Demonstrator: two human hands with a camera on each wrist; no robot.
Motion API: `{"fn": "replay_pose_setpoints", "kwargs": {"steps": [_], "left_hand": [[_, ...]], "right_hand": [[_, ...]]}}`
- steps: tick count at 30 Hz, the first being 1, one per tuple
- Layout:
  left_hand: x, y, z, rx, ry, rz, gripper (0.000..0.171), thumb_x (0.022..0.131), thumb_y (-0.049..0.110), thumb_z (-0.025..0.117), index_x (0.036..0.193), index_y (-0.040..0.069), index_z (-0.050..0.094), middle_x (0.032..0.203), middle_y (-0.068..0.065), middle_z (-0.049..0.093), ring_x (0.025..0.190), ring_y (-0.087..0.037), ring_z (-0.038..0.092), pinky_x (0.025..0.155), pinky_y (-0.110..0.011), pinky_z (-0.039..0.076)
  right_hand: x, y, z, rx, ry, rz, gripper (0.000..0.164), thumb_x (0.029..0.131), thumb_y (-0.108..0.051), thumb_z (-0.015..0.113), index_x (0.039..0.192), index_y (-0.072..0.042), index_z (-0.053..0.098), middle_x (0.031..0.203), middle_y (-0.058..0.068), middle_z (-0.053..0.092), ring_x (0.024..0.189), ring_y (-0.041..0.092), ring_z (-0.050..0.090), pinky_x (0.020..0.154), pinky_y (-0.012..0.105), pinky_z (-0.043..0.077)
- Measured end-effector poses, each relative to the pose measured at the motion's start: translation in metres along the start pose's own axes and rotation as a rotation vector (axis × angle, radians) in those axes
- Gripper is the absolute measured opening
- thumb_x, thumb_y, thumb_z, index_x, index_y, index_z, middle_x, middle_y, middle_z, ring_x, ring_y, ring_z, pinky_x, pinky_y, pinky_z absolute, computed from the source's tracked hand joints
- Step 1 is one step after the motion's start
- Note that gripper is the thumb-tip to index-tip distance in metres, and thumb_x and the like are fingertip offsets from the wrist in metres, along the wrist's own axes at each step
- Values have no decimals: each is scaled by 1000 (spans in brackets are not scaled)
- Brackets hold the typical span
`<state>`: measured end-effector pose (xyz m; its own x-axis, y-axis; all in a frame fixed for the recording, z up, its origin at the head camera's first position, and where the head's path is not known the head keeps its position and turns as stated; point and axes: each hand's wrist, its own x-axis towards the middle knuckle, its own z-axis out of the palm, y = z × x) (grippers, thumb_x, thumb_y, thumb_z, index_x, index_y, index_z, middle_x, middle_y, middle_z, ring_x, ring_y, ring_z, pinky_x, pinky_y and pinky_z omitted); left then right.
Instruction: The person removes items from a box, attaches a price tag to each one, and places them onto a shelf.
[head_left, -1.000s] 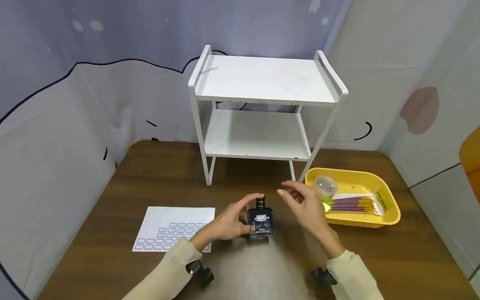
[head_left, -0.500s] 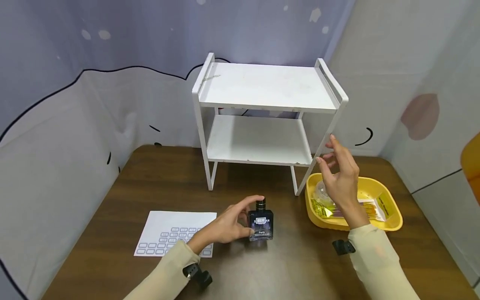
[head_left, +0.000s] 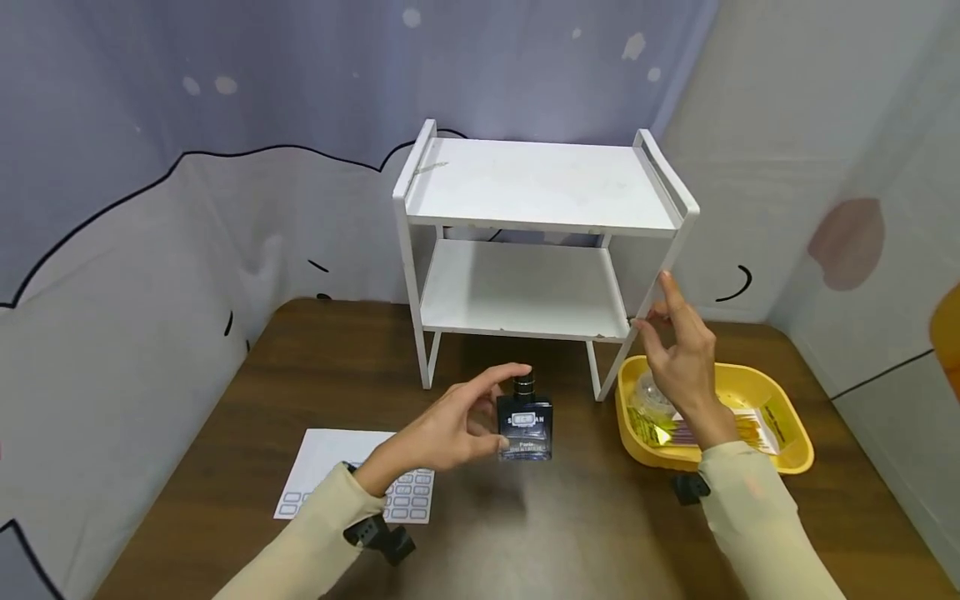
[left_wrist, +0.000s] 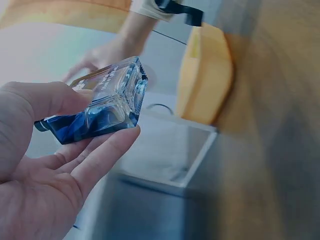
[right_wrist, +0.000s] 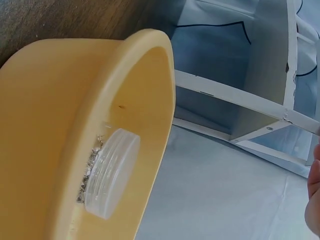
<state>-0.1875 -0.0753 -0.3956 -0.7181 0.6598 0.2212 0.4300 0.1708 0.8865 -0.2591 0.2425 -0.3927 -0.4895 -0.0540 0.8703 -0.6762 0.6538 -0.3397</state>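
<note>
My left hand [head_left: 444,427] holds a dark perfume bottle [head_left: 524,429] upright above the table, index finger at the cap and thumb on the lower front. In the left wrist view the glass base of the bottle [left_wrist: 112,102] shows between thumb and fingers. My right hand [head_left: 684,362] is raised over the yellow tray [head_left: 797,442], thumb and index finger apart, nothing between them. Its fingertips overlap the right leg of the white shelf [head_left: 525,287]; whether they touch it I cannot tell. Only a bit of this hand [right_wrist: 314,192] shows in the right wrist view.
In the tray are a clear round container [right_wrist: 112,172] with small metallic bits and a pack of purple and yellow sticks [head_left: 684,433]. A white sheet with printed label boxes [head_left: 330,450] lies on the brown table [head_left: 247,417], partly under my left arm. Curtains hang behind.
My left hand has lifted the perfume bottle off the table. My right hand has moved away from beside the bottle, right and up, over the tray toward the shelf leg.
</note>
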Motion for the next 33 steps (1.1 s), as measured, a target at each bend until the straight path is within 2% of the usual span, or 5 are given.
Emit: {"fn": "replay_pose_setpoints", "kwargs": {"steps": [8, 15, 23, 25, 33], "left_hand": [[20, 51, -32, 106, 3, 91, 85, 83, -10, 70, 153, 21, 35, 108, -16, 53, 79, -17, 64, 73, -27, 60], [47, 88, -65, 186, 92, 186, 83, 83, -10, 69, 153, 18, 34, 117, -17, 58, 92, -27, 70, 74, -28, 60], [86, 111, -96, 294, 182, 282, 83, 83, -11, 69, 153, 16, 34, 122, -17, 56, 91, -25, 69, 77, -28, 60], [97, 113, -102, 322, 195, 283, 83, 83, -11, 69, 153, 17, 34, 120, -16, 56, 90, -25, 68, 78, -28, 60], [132, 123, -117, 382, 191, 286, 82, 86, -11, 67, 154, 18, 32, 144, -13, 50, 97, -23, 68, 84, -28, 57]], "right_hand": [[-1, 2, 4, 16, -17, 12, 81, 80, 16, 72, 151, -11, 43, 84, 21, 64, 74, 29, 56, 79, 12, 42], [0, 2, 9, 15, -31, 10, 82, 81, 14, 72, 153, -13, 41, 84, 20, 63, 74, 27, 55, 76, 13, 41], [1, 6, 15, -10, -24, 12, 81, 80, 16, 70, 152, -10, 42, 83, 20, 62, 72, 26, 54, 73, 13, 41], [1, 7, 16, -16, -31, 14, 81, 81, 16, 70, 152, -10, 41, 83, 20, 62, 72, 25, 54, 73, 14, 41], [0, 7, 19, -20, -9, -12, 83, 79, 17, 72, 152, -10, 42, 83, 20, 62, 70, 28, 56, 71, 16, 44]]}}
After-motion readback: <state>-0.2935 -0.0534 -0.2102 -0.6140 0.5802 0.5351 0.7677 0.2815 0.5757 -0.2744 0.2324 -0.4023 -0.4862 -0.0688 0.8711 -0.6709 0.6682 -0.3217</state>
